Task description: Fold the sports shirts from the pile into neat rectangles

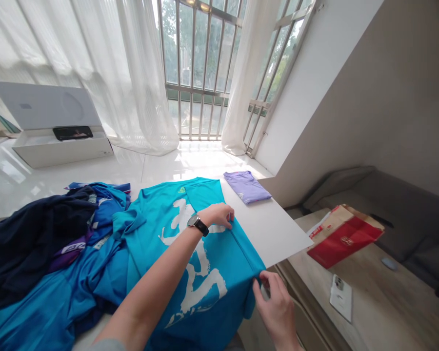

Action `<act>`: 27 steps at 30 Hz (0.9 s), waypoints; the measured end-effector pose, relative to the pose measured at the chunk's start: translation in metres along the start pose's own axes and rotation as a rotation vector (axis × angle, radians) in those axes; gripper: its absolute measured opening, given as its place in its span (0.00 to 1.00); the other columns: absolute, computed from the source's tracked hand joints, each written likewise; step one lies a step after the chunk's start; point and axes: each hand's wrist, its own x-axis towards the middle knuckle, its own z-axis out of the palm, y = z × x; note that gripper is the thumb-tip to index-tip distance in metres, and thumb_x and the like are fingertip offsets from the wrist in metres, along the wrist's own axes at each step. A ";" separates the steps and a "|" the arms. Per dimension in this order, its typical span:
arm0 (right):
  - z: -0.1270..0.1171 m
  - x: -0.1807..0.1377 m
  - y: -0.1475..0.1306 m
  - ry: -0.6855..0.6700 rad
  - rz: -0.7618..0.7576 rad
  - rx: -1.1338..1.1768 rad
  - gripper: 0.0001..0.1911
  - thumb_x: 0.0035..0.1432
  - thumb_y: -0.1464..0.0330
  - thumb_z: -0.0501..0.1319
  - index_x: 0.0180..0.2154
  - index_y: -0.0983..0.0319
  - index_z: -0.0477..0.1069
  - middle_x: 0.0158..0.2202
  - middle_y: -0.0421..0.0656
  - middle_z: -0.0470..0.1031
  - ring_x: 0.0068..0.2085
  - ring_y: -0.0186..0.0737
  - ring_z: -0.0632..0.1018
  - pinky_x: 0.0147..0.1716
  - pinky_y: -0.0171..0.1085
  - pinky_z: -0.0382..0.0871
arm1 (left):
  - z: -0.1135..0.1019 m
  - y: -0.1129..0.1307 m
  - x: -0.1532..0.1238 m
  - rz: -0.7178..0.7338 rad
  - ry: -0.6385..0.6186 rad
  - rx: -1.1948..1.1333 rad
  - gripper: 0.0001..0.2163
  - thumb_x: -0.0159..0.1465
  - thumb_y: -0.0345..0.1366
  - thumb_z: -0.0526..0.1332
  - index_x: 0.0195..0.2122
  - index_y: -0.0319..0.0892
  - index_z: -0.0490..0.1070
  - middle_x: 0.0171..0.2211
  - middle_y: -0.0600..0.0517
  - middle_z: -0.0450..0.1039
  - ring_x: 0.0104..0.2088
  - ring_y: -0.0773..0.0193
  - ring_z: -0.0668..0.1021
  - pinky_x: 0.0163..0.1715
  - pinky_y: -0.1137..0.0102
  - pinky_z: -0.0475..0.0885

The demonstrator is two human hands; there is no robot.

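With thumb and fingertips drawn together, the left hand [218,215] pinches the side edge and the right hand [277,300], nearer the wearer, the same side of a turquoise T-shirt [219,258] spread on a white ledge [280,229] between heaped clothes [32,239] and a folded lavender T-shirt [247,187].

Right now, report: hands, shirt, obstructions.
Left hand and right hand pinching turquoise shirt. Shirt spread, print up, near part overhanging table. Bunched clothes crowding its left side.

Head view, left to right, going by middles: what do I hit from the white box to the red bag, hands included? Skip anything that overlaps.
white box → left hand → purple shirt → right hand → red bag
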 end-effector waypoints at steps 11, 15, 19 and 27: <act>-0.025 0.010 -0.008 -0.112 -0.043 -0.039 0.10 0.62 0.58 0.55 0.35 0.54 0.71 0.29 0.43 0.76 0.29 0.44 0.77 0.28 0.39 0.71 | 0.012 -0.028 0.006 0.138 -0.036 -0.224 0.04 0.57 0.34 0.69 0.34 0.44 0.81 0.34 0.53 0.80 0.32 0.64 0.78 0.28 0.75 0.66; -0.030 0.010 -0.015 -0.198 -0.045 -0.031 0.09 0.62 0.59 0.55 0.34 0.53 0.70 0.29 0.42 0.75 0.28 0.43 0.76 0.28 0.38 0.70 | 0.007 -0.026 0.001 0.156 -0.039 -0.244 0.03 0.59 0.34 0.67 0.33 0.43 0.81 0.34 0.53 0.80 0.31 0.65 0.78 0.28 0.75 0.67; -0.025 0.011 -0.012 -0.258 -0.052 -0.040 0.08 0.59 0.60 0.56 0.31 0.53 0.71 0.27 0.40 0.75 0.26 0.41 0.76 0.25 0.37 0.70 | 0.001 -0.027 -0.002 0.152 -0.054 -0.235 0.04 0.59 0.35 0.67 0.34 0.43 0.81 0.35 0.52 0.81 0.32 0.65 0.78 0.28 0.75 0.68; -0.025 0.023 0.007 -0.425 0.046 0.023 0.13 0.59 0.53 0.59 0.31 0.51 0.75 0.26 0.40 0.77 0.25 0.41 0.78 0.22 0.34 0.71 | 0.000 -0.022 -0.002 0.035 -0.003 -0.130 0.07 0.59 0.39 0.66 0.34 0.44 0.81 0.34 0.51 0.81 0.32 0.61 0.79 0.31 0.72 0.71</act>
